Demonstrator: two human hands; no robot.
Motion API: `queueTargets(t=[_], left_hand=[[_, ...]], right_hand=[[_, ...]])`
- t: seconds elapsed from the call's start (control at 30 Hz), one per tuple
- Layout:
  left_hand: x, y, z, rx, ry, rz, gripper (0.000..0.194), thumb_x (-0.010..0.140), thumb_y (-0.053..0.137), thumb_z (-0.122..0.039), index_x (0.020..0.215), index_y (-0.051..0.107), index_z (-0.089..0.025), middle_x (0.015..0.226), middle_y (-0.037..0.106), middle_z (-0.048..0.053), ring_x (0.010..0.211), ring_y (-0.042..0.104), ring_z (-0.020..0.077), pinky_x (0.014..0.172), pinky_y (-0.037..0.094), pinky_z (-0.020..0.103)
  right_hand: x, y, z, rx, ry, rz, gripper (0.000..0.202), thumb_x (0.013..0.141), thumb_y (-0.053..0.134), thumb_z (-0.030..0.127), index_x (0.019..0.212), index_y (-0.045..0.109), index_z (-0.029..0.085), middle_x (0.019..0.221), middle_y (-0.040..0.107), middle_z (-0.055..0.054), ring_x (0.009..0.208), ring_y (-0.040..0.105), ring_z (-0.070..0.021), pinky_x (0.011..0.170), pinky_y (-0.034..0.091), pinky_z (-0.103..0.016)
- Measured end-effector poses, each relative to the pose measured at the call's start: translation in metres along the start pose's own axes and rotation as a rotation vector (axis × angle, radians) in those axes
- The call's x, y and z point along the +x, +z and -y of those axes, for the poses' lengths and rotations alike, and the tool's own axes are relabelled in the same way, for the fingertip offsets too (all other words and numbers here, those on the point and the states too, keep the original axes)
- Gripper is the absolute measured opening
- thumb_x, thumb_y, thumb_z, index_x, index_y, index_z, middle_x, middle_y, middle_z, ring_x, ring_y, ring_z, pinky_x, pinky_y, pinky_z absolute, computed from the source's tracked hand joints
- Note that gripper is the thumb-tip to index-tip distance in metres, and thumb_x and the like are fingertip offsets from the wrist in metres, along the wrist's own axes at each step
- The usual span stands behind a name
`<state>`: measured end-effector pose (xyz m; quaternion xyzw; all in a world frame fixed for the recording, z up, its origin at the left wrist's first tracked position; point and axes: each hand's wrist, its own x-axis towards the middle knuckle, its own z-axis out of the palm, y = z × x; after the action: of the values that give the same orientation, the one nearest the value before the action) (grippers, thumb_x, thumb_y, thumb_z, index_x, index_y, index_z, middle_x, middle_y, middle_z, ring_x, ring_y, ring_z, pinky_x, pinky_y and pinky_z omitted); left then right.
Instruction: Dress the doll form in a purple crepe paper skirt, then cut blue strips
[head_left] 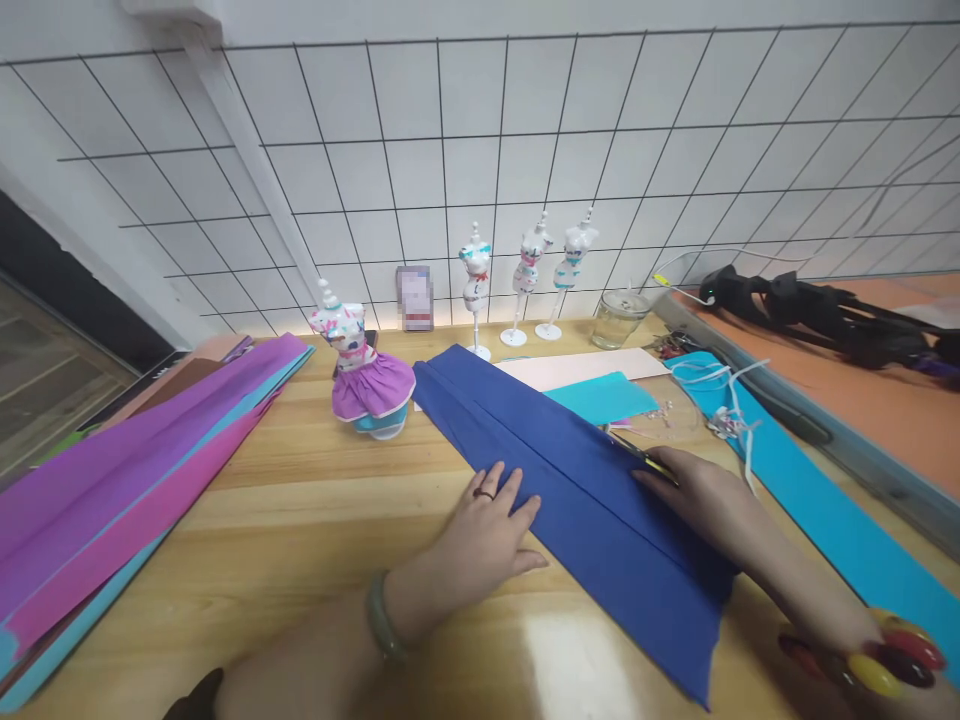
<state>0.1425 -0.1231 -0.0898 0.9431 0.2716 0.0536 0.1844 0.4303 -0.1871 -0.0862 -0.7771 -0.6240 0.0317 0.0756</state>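
Observation:
A long folded strip of dark blue paper lies diagonally across the wooden table. My left hand rests flat on its near left edge, fingers spread, a ring on one finger. My right hand lies on the strip's right edge and holds a thin yellow-green tool, its tip pointing along the paper's fold. A small mannequin in a purple paper skirt stands just behind the strip's far end.
Long purple, pink and blue paper strips cover the left side. Three small mannequins and a glass jar stand at the wire-grid wall. Turquoise and pale pink sheets, white cord and a light blue strip lie right.

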Motion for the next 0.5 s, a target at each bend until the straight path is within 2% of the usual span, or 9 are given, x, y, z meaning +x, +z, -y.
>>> queueTargets(t=[0.1, 0.23, 0.37, 0.43, 0.5], left_hand=[[-0.005, 0.013, -0.013, -0.057, -0.034, 0.019, 0.066, 0.078, 0.052, -0.058, 0.132, 0.045, -0.02, 0.145, 0.032, 0.016, 0.136, 0.017, 0.0376, 0.109, 0.015, 0.054], [-0.009, 0.022, -0.045, -0.223, -0.08, 0.004, 0.074, 0.072, 0.058, -0.058, 0.132, 0.047, -0.016, 0.145, 0.029, 0.02, 0.136, 0.014, 0.0418, 0.109, 0.008, 0.057], [-0.012, 0.035, -0.078, -0.34, -0.097, 0.048, 0.078, 0.069, 0.061, -0.058, 0.133, 0.045, -0.016, 0.146, 0.026, 0.021, 0.134, 0.013, 0.0465, 0.106, 0.008, 0.062], [-0.015, 0.038, -0.09, -0.346, -0.034, 0.087, 0.079, 0.07, 0.061, -0.058, 0.134, 0.044, -0.015, 0.144, 0.031, 0.023, 0.131, 0.021, 0.0476, 0.105, 0.011, 0.062], [-0.017, 0.033, -0.094, -0.318, 0.102, 0.102, 0.075, 0.073, 0.057, -0.058, 0.134, 0.043, -0.016, 0.136, 0.042, 0.023, 0.126, 0.034, 0.0438, 0.104, 0.018, 0.057]], right_hand=[[0.006, 0.005, -0.014, 0.007, -0.017, -0.005, 0.029, 0.084, 0.046, 0.04, 0.097, 0.061, 0.019, 0.093, 0.07, -0.01, 0.08, 0.065, -0.0274, 0.064, 0.045, -0.032], [0.01, 0.007, -0.029, -0.007, -0.009, 0.039, 0.027, 0.082, 0.049, 0.039, 0.097, 0.062, 0.021, 0.095, 0.07, -0.01, 0.084, 0.065, -0.0289, 0.066, 0.044, -0.033], [-0.003, 0.001, -0.051, 0.003, -0.013, 0.107, 0.02, 0.082, 0.049, 0.037, 0.09, 0.063, 0.025, 0.095, 0.069, -0.012, 0.082, 0.065, -0.0283, 0.064, 0.042, -0.034], [-0.018, -0.002, -0.066, 0.003, -0.001, 0.095, 0.018, 0.08, 0.051, 0.039, 0.086, 0.063, 0.028, 0.09, 0.07, -0.013, 0.076, 0.065, -0.0282, 0.062, 0.042, -0.036], [-0.036, -0.007, -0.081, 0.01, 0.021, 0.035, 0.02, 0.076, 0.054, 0.043, 0.087, 0.065, 0.031, 0.088, 0.07, -0.014, 0.068, 0.064, -0.0282, 0.058, 0.04, -0.038]])
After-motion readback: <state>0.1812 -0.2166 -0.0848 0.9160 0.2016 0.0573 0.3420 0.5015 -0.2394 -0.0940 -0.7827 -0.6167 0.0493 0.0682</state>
